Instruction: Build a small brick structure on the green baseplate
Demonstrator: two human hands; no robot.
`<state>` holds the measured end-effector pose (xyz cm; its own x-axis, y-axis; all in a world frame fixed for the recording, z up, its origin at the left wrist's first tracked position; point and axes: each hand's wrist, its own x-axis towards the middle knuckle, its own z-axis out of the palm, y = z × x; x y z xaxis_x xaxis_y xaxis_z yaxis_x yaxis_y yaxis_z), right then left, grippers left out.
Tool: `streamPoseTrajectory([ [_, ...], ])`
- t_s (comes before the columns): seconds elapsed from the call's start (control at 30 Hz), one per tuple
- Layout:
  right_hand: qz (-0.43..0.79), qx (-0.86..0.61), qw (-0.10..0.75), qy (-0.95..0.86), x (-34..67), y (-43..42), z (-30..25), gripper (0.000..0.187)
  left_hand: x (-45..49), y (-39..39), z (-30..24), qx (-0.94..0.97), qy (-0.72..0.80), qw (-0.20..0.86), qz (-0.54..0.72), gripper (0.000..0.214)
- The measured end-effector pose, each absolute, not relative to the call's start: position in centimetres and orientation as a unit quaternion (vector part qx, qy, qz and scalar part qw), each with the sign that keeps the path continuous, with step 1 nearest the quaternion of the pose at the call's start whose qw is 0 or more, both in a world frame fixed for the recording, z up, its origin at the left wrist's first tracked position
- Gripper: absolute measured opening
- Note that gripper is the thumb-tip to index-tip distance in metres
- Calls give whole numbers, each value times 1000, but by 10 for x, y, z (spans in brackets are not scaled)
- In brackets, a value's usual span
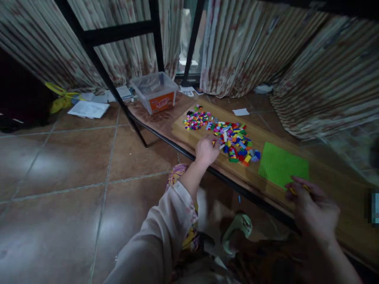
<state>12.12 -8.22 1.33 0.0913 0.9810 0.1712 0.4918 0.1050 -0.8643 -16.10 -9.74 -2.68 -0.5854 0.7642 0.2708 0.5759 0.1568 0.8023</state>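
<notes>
– Fingers of the left hand [206, 151], what do they do?

– They are bent downward and they touch the near edge of the big heap of bricks [237, 144]. Whether they pinch a brick I cannot tell, because the hand itself hides the tips.

– And the right hand [314, 211]?

– Its fingers are closed on a small yellow piece [292, 191]. They pinch it just beside the near corner of the green baseplate [281, 165].

– Is there any container?

– Only one, a clear plastic box [155, 92] with an orange label. It stands well beyond the left fingers, at the far end of the tabletop [148, 114]. What is inside it I cannot tell.

– How many of each thing do you count?

– One baseplate, lying flat between the two hands and nearer to the right fingers. There are two heaps of bricks: the big one at the left fingertips and a smaller heap [197, 119] just beyond it. The bricks themselves have many colours and are too many to count. Everything lies on one wooden board [185, 132].

– How are the arms held?

– The left arm, in a pale sleeve [160, 236], is stretched forward with the palm down. The right hand is also palm down, its back toward the camera, low over the near edge of the board and a little blurred.
</notes>
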Motion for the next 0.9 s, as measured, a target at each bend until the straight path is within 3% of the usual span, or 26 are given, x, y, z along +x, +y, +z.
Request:
streamPoseTrajectory([
  [0.23, 263, -633, 409, -602, 165, -158, 57, 35, -152, -146, -36, 448, 716, 111, 523, 15],
  [0.53, 311, -650, 389, -574, 197, -179, 37, 47, -154, -135, -44, 439, 703, 121, 547, 16],
  [0.7, 399, -628, 352, -568, 188, -176, -10, 43, -149, -122, -48, 437, 707, 139, 538, 17],
  [0.8, 472, -624, 264, -564, 174, -175, -65, 39, -146, -113, -49, 437, 710, 146, 532, 18],
  [0.9, 461, -656, 176, -571, 162, -167, -123, 39, -140, -105, -50, 439, 710, 153, 529, 20],
])
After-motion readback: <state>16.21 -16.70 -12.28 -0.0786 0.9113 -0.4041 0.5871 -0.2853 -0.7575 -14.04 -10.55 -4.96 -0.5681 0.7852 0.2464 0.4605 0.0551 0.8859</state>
